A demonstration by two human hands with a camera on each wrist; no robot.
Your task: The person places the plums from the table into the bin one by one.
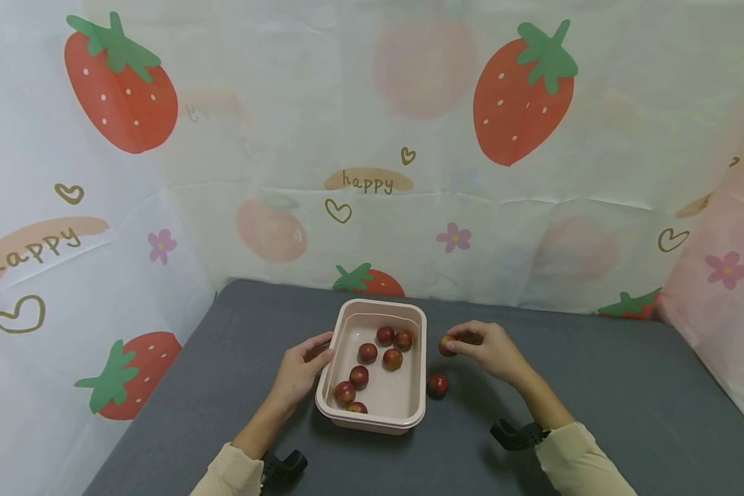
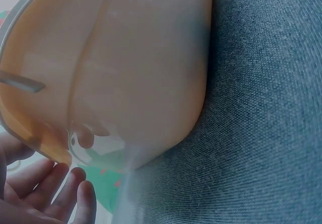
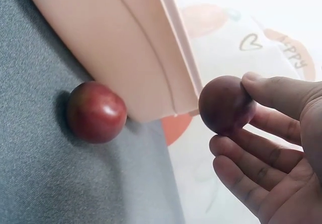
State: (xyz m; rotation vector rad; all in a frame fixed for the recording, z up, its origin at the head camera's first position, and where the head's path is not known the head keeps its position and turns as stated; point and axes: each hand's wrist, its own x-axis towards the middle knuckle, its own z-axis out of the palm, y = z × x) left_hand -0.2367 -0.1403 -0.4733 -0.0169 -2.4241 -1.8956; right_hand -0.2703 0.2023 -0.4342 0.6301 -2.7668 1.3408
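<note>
A pale pink plastic box (image 1: 403, 406) stands on the table with several dark red plums (image 1: 359, 377) inside. My left hand (image 1: 299, 368) touches the box's left rim with thumb and fingertips; in the left wrist view its fingers (image 2: 65, 194) are loosely bent beside the rim. Just right of the box, my right hand (image 1: 492, 350) pinches a plum (image 3: 226, 105) between thumb and fingers, raised off the table. Another plum (image 3: 96, 112) lies on the cloth near the box's right wall. The held plum is partly covered by the thumb in the head view.
Dark grey cloth (image 1: 254, 317) covers the table. Behind it and at the sides hangs a pale curtain (image 1: 359, 103) printed with strawberries, hearts and flowers. Both wrists carry black straps (image 1: 517, 435), below beige sleeves.
</note>
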